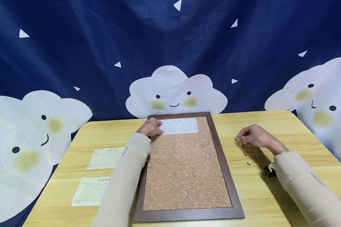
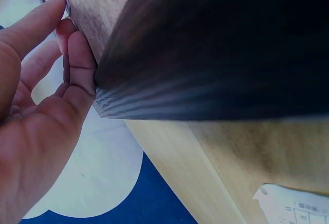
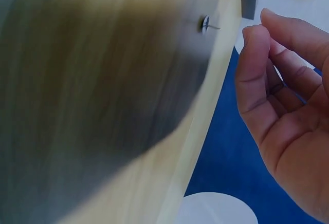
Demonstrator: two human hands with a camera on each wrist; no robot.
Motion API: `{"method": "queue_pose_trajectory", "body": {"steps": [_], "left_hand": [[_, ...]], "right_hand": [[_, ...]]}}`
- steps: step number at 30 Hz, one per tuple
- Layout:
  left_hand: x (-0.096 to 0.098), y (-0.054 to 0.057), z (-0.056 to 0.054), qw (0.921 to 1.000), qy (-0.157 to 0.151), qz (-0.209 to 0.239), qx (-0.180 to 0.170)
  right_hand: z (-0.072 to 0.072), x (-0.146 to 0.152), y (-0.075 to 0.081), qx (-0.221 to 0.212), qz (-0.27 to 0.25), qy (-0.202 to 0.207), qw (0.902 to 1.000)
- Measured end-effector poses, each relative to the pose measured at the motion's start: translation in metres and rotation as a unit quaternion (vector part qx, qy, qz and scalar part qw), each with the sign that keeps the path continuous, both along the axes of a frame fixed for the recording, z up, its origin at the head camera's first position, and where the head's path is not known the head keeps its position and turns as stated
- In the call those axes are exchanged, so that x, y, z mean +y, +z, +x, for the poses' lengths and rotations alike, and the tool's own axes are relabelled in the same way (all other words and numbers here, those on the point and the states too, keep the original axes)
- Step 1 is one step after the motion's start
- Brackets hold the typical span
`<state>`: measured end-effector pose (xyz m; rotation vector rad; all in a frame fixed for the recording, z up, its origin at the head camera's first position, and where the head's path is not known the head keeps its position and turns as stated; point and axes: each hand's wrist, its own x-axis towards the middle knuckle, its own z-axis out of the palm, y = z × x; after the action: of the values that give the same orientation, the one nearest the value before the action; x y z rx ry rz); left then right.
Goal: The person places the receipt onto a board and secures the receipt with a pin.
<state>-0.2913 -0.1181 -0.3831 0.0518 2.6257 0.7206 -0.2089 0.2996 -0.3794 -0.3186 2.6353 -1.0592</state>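
Observation:
A white printed form (image 1: 179, 126) lies at the top of a cork board (image 1: 184, 167) with a dark wooden frame. My left hand (image 1: 151, 126) rests at the board's upper left corner, its fingertips touching the form's left edge. The left wrist view shows fingers (image 2: 82, 54) against the frame's edge. Above the table on the right, my right hand (image 1: 255, 135) has thumb and forefinger close together; whether anything is between them cannot be seen. Several thumbtacks (image 1: 245, 154) lie near it. One thumbtack (image 3: 205, 24) shows its point sideways in the right wrist view.
Two pale printed forms, an upper sheet (image 1: 105, 158) and a lower sheet (image 1: 91, 191), lie left of the board, partly behind my left sleeve. A small black object (image 1: 269, 172) sits beside my right sleeve. Behind the wooden table (image 1: 272, 201) hangs a blue cloud-patterned curtain (image 1: 170, 37).

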Motion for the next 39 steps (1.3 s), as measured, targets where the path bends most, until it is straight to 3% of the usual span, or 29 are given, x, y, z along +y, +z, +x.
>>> {"method": "queue_pose_trajectory", "body": {"steps": [8, 21, 39], "left_hand": [[0.0, 0.001, 0.001, 1.0, -0.002, -0.004, -0.002], [0.002, 0.003, -0.002, 0.9996, 0.019, -0.003, -0.022], [0.002, 0.003, -0.002, 0.9996, 0.019, -0.005, -0.022]], "right_hand": [[0.005, 0.008, -0.003, 0.0, 0.01, 0.0, 1.0], [0.01, 0.019, -0.005, 0.0, 0.013, -0.003, 0.9999], [0.012, 0.022, -0.015, -0.048, -0.009, 0.0, 0.9988]]}}
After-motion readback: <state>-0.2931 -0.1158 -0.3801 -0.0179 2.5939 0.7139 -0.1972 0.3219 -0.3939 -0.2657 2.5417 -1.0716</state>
